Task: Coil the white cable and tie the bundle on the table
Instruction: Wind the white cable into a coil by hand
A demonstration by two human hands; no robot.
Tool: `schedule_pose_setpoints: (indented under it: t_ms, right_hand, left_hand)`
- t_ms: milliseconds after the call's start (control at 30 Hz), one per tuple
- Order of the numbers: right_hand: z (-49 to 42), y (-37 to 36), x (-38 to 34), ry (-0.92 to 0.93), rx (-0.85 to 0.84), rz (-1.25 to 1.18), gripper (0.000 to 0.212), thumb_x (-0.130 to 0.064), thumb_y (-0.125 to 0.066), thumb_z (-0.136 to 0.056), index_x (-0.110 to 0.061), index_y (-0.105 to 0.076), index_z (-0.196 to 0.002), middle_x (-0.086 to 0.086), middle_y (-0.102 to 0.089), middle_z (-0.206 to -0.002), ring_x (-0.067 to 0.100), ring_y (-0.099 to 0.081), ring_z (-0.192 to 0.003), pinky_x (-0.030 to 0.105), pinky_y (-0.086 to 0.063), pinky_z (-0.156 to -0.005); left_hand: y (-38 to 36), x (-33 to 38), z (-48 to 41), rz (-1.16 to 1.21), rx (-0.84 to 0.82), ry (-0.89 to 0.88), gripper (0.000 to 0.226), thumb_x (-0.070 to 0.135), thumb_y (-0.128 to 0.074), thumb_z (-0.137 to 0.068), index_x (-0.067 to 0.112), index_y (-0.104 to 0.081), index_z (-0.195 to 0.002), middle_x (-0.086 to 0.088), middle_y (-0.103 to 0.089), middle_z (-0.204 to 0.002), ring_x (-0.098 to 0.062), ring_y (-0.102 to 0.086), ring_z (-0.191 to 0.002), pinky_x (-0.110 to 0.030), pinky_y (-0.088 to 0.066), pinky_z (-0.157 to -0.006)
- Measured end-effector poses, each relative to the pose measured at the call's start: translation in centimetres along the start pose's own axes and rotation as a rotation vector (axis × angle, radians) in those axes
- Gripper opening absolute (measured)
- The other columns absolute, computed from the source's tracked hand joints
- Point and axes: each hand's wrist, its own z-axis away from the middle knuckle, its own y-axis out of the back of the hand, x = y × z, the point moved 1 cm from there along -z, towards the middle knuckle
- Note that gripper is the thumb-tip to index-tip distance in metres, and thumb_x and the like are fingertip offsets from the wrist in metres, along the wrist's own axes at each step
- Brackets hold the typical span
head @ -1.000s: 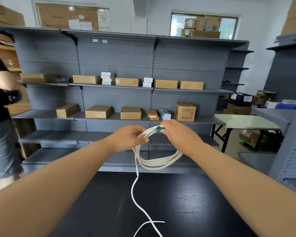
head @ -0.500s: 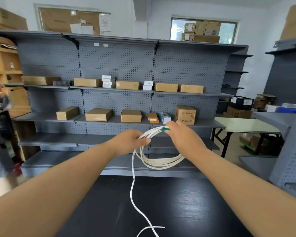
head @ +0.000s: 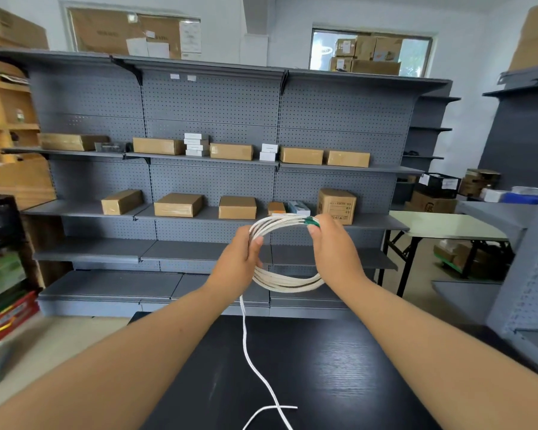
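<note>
I hold a coil of white cable (head: 288,282) in the air above the far end of the black table (head: 330,367). My left hand (head: 238,262) grips the coil's left side. On the right side, my right hand (head: 334,249) pinches the top of the loops where a green tie (head: 311,222) sits. A loose tail of the cable (head: 252,364) hangs from the coil down to the table and crosses over itself near the front edge.
Grey pegboard shelving (head: 212,119) with brown cardboard boxes (head: 177,205) stands behind the table. A pale folding table (head: 444,225) is at the right, beside another grey shelf unit (head: 522,243). Wooden shelves (head: 10,125) and colourful packages (head: 10,308) are at the left.
The coil and both hands have risen slightly and the left hand has shifted its grip down the coil's left side. The person at the left has gone out of view.
</note>
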Motion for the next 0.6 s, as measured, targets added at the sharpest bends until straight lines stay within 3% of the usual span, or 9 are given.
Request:
schedule_pose_setpoints:
  t_ms: [100,267,433,600]
  right_hand:
    - [0.5,-0.7,0.0,-0.043,0.004,-0.087,0.023,-0.026,-0.032,-0.100,-0.009,-0.048,-0.105,0.004,-0.049,-0.092,0.021,-0.045,-0.081,0.031,-0.033,-0.067]
    - [0.6,-1.1,0.4,-0.027,-0.127,-0.139,0.025,-0.029,-0.032,-0.100,-0.012,-0.045,-0.112,0.007,-0.057,-0.093,0.026,-0.057,-0.075,0.043,-0.052,-0.071]
    - [0.2,-0.5,0.0,0.050,-0.187,-0.111,0.037,-0.029,-0.039,-0.098,-0.017,-0.035,-0.134,0.003,-0.054,-0.109,0.028,-0.062,-0.092,0.038,-0.049,-0.083]
    - [-0.3,-0.2,-0.4,0.116,-0.257,-0.081,0.042,-0.029,-0.039,-0.099,-0.017,-0.031,-0.138,0.008,-0.047,-0.136,0.027,-0.057,-0.111,0.036,-0.043,-0.094]
  left_hand:
    - [0.2,0.4,-0.3,-0.161,0.074,-0.045,0.028,0.031,-0.030,-0.100,0.008,-0.046,-0.101,-0.008,-0.051,-0.076,-0.028,-0.050,-0.073,-0.034,-0.036,-0.064]
    - [1.2,0.7,-1.0,-0.320,0.118,-0.092,0.035,0.033,-0.027,-0.100,0.005,-0.048,-0.099,-0.011,-0.051,-0.083,-0.027,-0.047,-0.072,-0.034,-0.033,-0.061]
    - [1.4,1.1,-1.4,-0.351,0.090,-0.075,0.032,0.031,-0.027,-0.100,0.007,-0.047,-0.093,-0.010,-0.048,-0.081,-0.021,-0.041,-0.066,-0.030,-0.028,-0.053]
    - [1.8,1.1,-1.9,-0.406,0.022,-0.097,0.034,0.030,-0.028,-0.100,0.003,-0.048,-0.098,-0.013,-0.052,-0.087,-0.025,-0.046,-0.073,-0.034,-0.034,-0.063]
